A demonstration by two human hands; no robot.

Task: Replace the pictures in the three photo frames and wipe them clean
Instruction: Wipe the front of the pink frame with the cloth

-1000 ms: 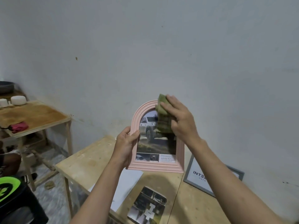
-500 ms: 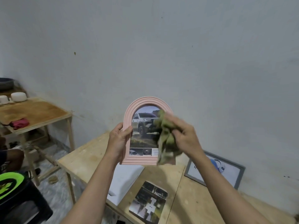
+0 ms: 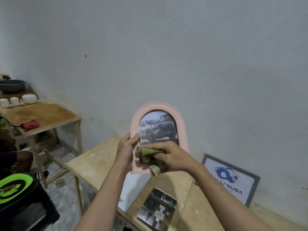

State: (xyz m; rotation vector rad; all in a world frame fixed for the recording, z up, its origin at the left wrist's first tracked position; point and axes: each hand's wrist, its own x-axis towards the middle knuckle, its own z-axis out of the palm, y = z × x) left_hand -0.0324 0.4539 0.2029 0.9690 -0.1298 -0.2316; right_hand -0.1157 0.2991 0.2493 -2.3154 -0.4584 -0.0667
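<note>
Against the pale grey-blue plaster wall [image 3: 183, 47], a light plywood desk [image 3: 100, 157] ran from its near-left corner toward the right, its left edge dropping to tiled floor. Open floor lay between it and a second, darker-topped wooden desk [image 3: 43, 114] well to the left, which carried white ceramic bowls [image 3: 29, 98] and a crumpled red cloth [image 3: 30, 125]. A grey rectangular photo frame with a blue logo print [image 3: 233, 179] leaned against the wall on the right of the desk. Above the desk, clear of its surface, the pink arched photo frame holding a car picture [image 3: 158, 124] was held upright. A loose dark photo print [image 3: 157, 209] lay flat on the desk near its front edge, beside a white sheet [image 3: 133, 189] half hidden under the arms.

The left hand [image 3: 126, 152] gripped the pink frame's left side, thumb over the front rim and the other fingers curled behind. The right hand [image 3: 173, 158] bunched an olive-green rag [image 3: 148, 155], its fingers curled round it and pressing it on the frame's lower part.

Half a second before, the rag hung over the picture's right side at mid-height; it had since come down and leftward to the bottom strip, uncovering the whole car, and more of the grey frame's logo showed past the right forearm.
</note>
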